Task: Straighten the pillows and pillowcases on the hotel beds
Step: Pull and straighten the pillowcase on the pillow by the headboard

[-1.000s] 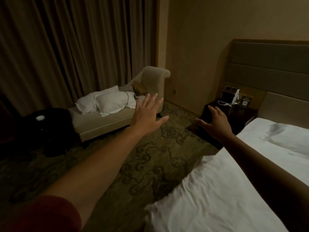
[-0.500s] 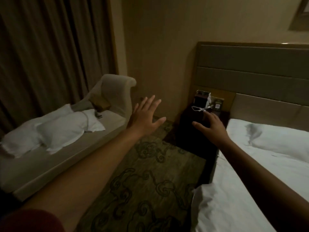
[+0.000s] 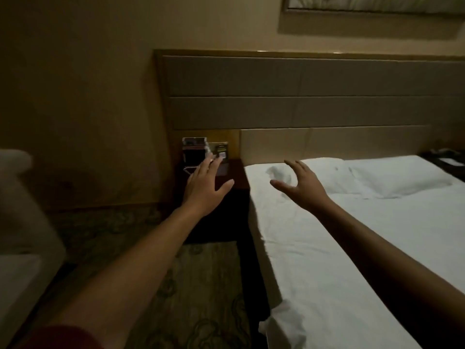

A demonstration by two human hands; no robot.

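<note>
Room, dim light, seen from your head.

Left hand (image 3: 205,188): yours, arm stretched forward, palm down, fingers spread and apart, holding nothing. It hangs in front of the nightstand (image 3: 234,177), its fingertips overlapping the small items at the back of that stand. Whether it touches anything there cannot be told.

Right hand (image 3: 303,183): yours, arm stretched forward over the bed (image 3: 352,248), fingers curled loosely and apart, thumb pointing left, holding nothing. It hovers above the left head corner of the bed, just short of the pillow (image 3: 392,178); no contact shows.

Pillow: white, lying flat at the head of the bed against the lower headboard panel, long side along the panel. Its left part looks flattened and creased, with a grey shadowed wrinkle just beyond your right hand; its right part is fuller.

Bed: white sheet, lightly rumpled along the left edge, with a loose corner hanging at the near left.

Headboard (image 3: 302,96): padded, grey-brown panels in rows, a paler panel directly behind the pillow.

Nightstand: dark, between wall and bed, touching the bed's left side. On it, a dark box-like item (image 3: 193,153) with a pale top, blurred.

Carpet (image 3: 201,285): patterned, dark, beside the bed.

Sofa (image 3: 17,222): pale, at far left, partly cut off.

Picture frame (image 3: 372,6): on the wall above the headboard, only its lower edge shows.

Sleeve (image 3: 63,338): red, on your left arm, bottom left.
</note>
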